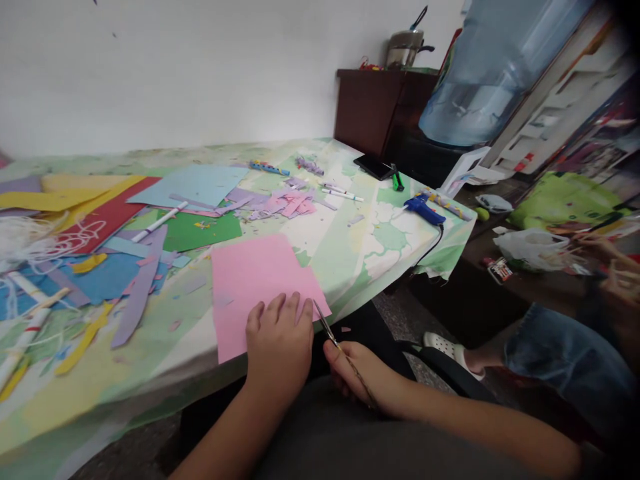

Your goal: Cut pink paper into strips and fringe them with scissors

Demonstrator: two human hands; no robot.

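A sheet of pink paper (pixel 255 273) lies at the table's front edge, its near right corner reaching past the edge. My left hand (pixel 280 340) rests flat on it with the fingers spread, pressing near its lower right part. My right hand (pixel 363 373) is closed around slim scissors (pixel 326 323), seen edge-on, with metal blades and a patterned golden handle. Their pointed tip is at the paper's right side, just beside my left fingers. The scissors' finger loops are mostly hidden by my hand, and I cannot tell how far the blades are apart.
Paper strips, coloured sheets, markers and white yarn (pixel 45 233) cover the table's left. Pink and purple scraps (pixel 293 203) lie behind the pink sheet. A blue glue gun (pixel 425 209), its cord over the edge, and a phone (pixel 374 167) lie right. Another person's leg (pixel 565 353) is at right.
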